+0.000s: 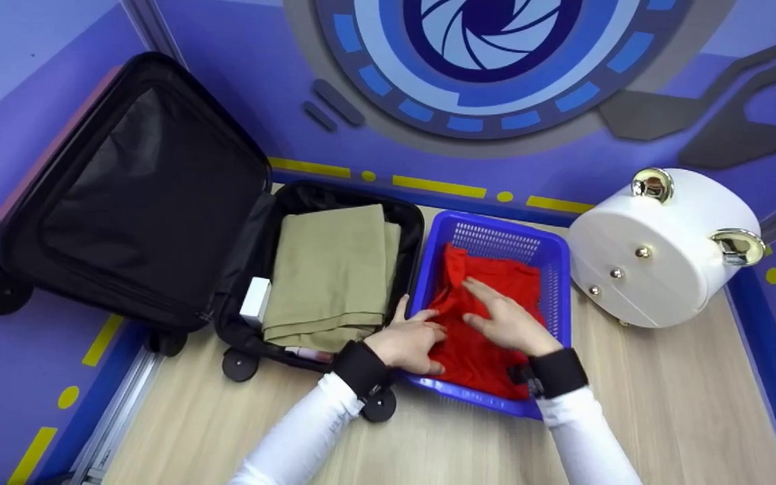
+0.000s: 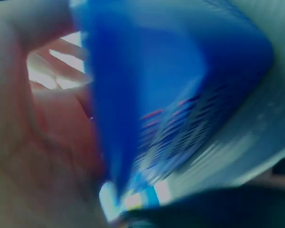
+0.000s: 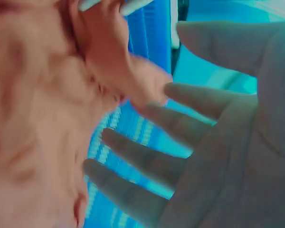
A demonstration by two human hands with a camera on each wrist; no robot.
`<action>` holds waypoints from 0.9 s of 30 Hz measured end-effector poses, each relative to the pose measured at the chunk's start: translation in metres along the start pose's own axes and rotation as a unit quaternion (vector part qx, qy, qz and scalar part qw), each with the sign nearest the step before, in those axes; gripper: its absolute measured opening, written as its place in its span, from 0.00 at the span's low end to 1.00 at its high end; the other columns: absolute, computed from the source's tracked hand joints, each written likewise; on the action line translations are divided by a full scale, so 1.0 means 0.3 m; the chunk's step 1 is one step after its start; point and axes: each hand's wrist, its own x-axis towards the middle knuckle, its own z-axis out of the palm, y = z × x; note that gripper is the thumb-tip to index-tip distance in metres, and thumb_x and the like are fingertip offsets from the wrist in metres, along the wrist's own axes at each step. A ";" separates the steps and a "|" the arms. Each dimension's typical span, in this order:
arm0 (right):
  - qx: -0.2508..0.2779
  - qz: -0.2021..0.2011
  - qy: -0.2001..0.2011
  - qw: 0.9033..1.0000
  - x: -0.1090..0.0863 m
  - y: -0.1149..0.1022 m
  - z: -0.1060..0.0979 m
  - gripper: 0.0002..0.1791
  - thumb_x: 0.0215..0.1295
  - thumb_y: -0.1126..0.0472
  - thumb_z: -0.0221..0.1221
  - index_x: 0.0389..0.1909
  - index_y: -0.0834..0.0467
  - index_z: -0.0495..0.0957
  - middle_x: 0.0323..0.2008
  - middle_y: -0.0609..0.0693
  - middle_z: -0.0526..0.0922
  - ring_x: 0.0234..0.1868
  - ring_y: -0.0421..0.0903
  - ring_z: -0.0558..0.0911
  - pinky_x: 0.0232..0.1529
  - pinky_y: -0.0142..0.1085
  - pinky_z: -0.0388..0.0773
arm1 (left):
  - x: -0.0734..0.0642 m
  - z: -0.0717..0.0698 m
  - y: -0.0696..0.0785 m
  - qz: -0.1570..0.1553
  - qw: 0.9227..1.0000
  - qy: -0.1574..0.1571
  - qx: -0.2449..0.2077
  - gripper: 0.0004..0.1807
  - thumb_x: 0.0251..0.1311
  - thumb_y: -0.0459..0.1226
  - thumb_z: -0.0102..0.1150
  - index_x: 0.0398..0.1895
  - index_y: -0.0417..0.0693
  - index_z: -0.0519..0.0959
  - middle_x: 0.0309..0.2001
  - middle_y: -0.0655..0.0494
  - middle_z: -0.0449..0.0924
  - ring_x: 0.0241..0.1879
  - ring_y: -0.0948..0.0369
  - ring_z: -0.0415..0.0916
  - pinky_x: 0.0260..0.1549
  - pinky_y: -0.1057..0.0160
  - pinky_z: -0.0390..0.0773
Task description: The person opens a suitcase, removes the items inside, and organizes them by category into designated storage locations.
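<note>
left of the blue basket [image 1: 496,236] a black suitcase [image 1: 152,202] lies open, its filled half right beside the basket and its lid leaning farther off on that side; in that half are a white box [image 1: 255,301] and, closer to the basket, a folded khaki cloth [image 1: 334,263]; the left hand [image 1: 411,342] reaches over the basket's left rim, fingers spread and a little bent at the red cloth [image 1: 469,350], though i cannot tell whether they pinch any of it; the red cloth lies inside the basket, bunched into a raised fold towards the left wall and flatter towards the right one; the right hand [image 1: 506,320] is over the basket's right part, fingers straight and wide, thumb well apart, holding nothing; right of the basket a white drum-shaped thing [image 1: 671,269] lies on its side; the step in hand looks like getting a grip on the cloth, and a good grip would call for finding an edge on each side rather than clutching the bunched middle; thin, limp fabric like this probably creases easily, so both hands would do best to work evenly; the left wrist should stay clear of the basket's rim, as a knock there could tip it or snag the cloth.
</note>
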 end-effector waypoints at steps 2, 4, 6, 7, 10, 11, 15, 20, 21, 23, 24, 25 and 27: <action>0.007 -0.013 -0.014 1.000 0.064 -0.009 0.019 0.36 0.74 0.61 0.59 0.78 0.66 0.60 0.79 0.64 0.57 0.77 0.64 0.62 0.75 0.60 0.59 | -0.038 -0.013 -0.009 0.002 0.999 0.020 -0.048 0.33 0.64 0.54 0.66 0.70 0.51 0.77 0.70 0.62 0.75 0.78 0.60 0.57 0.76 0.35 0.41; 0.006 -0.011 -0.023 1.000 0.121 -0.012 0.040 0.36 0.74 0.61 0.58 0.78 0.68 0.59 0.80 0.65 0.56 0.78 0.64 0.61 0.75 0.59 0.58 | -0.079 -0.030 -0.022 0.003 0.995 0.049 -0.091 0.33 0.66 0.52 0.64 0.72 0.49 0.76 0.71 0.59 0.75 0.76 0.59 0.61 0.76 0.40 0.50; 0.004 -0.002 -0.028 1.000 0.169 -0.008 0.064 0.35 0.74 0.61 0.57 0.77 0.71 0.60 0.79 0.67 0.57 0.78 0.64 0.61 0.76 0.58 0.57 | -0.124 -0.049 -0.041 0.004 0.988 0.083 -0.131 0.33 0.68 0.49 0.63 0.73 0.47 0.74 0.72 0.55 0.74 0.74 0.57 0.64 0.75 0.46 0.57; 0.003 0.001 -0.031 1.000 0.190 -0.005 0.077 0.35 0.74 0.62 0.57 0.76 0.72 0.60 0.78 0.68 0.58 0.77 0.65 0.61 0.76 0.57 0.57 | -0.146 -0.058 -0.055 0.003 0.984 0.102 -0.149 0.32 0.69 0.48 0.63 0.73 0.45 0.73 0.72 0.53 0.73 0.74 0.56 0.66 0.74 0.49 0.60; 0.000 0.002 -0.033 0.999 0.236 0.010 0.117 0.34 0.73 0.63 0.57 0.74 0.75 0.62 0.76 0.70 0.61 0.76 0.65 0.62 0.76 0.56 0.57 | -0.208 -0.075 -0.110 -0.007 0.965 0.167 -0.204 0.31 0.70 0.44 0.62 0.72 0.41 0.73 0.72 0.47 0.72 0.73 0.51 0.68 0.73 0.53 0.64; -0.001 -0.001 -0.031 1.000 0.245 0.013 0.128 0.33 0.72 0.64 0.57 0.73 0.76 0.63 0.76 0.70 0.62 0.76 0.66 0.63 0.76 0.56 0.58 | -0.227 -0.078 -0.132 -0.016 0.956 0.189 -0.224 0.30 0.70 0.43 0.62 0.72 0.40 0.73 0.72 0.45 0.72 0.73 0.50 0.68 0.72 0.53 0.64; -0.004 -0.003 -0.008 1.000 0.252 0.021 0.141 0.32 0.71 0.65 0.57 0.71 0.77 0.64 0.73 0.71 0.66 0.74 0.67 0.66 0.75 0.56 0.60 | -0.273 -0.087 -0.218 -0.068 0.915 0.269 -0.293 0.28 0.70 0.39 0.62 0.71 0.40 0.72 0.75 0.41 0.66 0.70 0.43 0.70 0.63 0.48 0.76; 0.011 0.012 0.087 0.996 0.256 -0.061 0.102 0.28 0.70 0.64 0.57 0.69 0.71 0.71 0.70 0.68 0.72 0.72 0.64 0.70 0.73 0.56 0.64 | -0.296 -0.098 -0.343 -0.184 0.862 0.353 -0.314 0.30 0.68 0.39 0.62 0.72 0.40 0.70 0.79 0.40 0.58 0.66 0.38 0.71 0.53 0.43 0.80; 0.021 0.012 0.114 0.993 0.258 -0.090 0.093 0.28 0.70 0.64 0.58 0.69 0.70 0.72 0.70 0.67 0.73 0.72 0.63 0.71 0.72 0.56 0.65 | -0.296 -0.102 -0.370 -0.207 0.854 0.359 -0.314 0.31 0.68 0.39 0.62 0.72 0.39 0.69 0.79 0.38 0.57 0.69 0.38 0.68 0.57 0.42 0.77; 0.045 0.006 0.161 0.986 0.266 -0.149 0.081 0.27 0.69 0.63 0.59 0.68 0.68 0.74 0.69 0.66 0.74 0.71 0.62 0.72 0.72 0.55 0.65 | -0.291 -0.108 -0.420 -0.251 0.844 0.357 -0.311 0.34 0.68 0.41 0.62 0.73 0.36 0.67 0.79 0.34 0.54 0.75 0.38 0.58 0.67 0.41 0.68; 0.059 0.000 0.178 0.982 0.270 -0.179 0.080 0.27 0.69 0.63 0.60 0.67 0.67 0.75 0.69 0.65 0.74 0.71 0.62 0.72 0.72 0.54 0.65 | -0.285 -0.111 -0.443 -0.271 0.842 0.347 -0.311 0.36 0.68 0.42 0.61 0.74 0.34 0.65 0.79 0.32 0.52 0.77 0.38 0.55 0.71 0.41 0.63; 0.070 -0.006 0.186 0.980 0.276 -0.204 0.085 0.27 0.69 0.63 0.60 0.67 0.67 0.75 0.69 0.65 0.74 0.71 0.61 0.72 0.72 0.53 0.65 | -0.281 -0.115 -0.461 -0.287 0.845 0.324 -0.316 0.38 0.68 0.44 0.61 0.75 0.34 0.62 0.80 0.31 0.49 0.78 0.37 0.52 0.72 0.41 0.61; 0.090 -0.020 0.190 0.978 0.289 -0.249 0.105 0.27 0.67 0.64 0.61 0.66 0.67 0.75 0.69 0.66 0.74 0.71 0.62 0.72 0.72 0.53 0.66 | -0.269 -0.124 -0.494 -0.313 0.850 0.277 -0.320 0.42 0.69 0.48 0.59 0.78 0.33 0.57 0.80 0.29 0.44 0.79 0.36 0.48 0.74 0.41 0.57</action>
